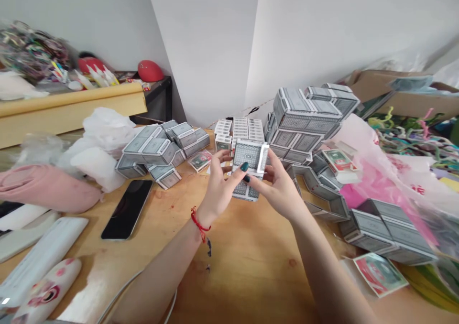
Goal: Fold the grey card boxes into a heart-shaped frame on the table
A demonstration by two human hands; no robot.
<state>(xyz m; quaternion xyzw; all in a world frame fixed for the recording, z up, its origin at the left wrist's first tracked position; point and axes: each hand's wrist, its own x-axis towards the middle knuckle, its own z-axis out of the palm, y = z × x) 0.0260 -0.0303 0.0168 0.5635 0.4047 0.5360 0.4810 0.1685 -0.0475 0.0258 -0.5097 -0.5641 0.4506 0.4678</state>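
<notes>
Both hands hold a piece made of grey-patterned playing cards [250, 153] above the middle of the table. My left hand [221, 180] grips its left side, thumb across the front and fingers behind. From the right, my right hand [278, 183] pinches the same piece, its thumb close to the other thumb. A glossy patch shines on the upper right edge of the piece. Part of its back and lower side is hidden by the fingers. Just behind stand rows of small white card boxes [247, 127], and a card pack [201, 160] lies to their left.
Stacked grey card blocks rise at the right [304, 118] and left [154, 145]. A black phone [127, 209] lies at left, near a rolled pink cloth [50, 188]. An open card box [380, 274] is at lower right, beyond a ring of folded cards [322, 199]. A white cable crosses the front.
</notes>
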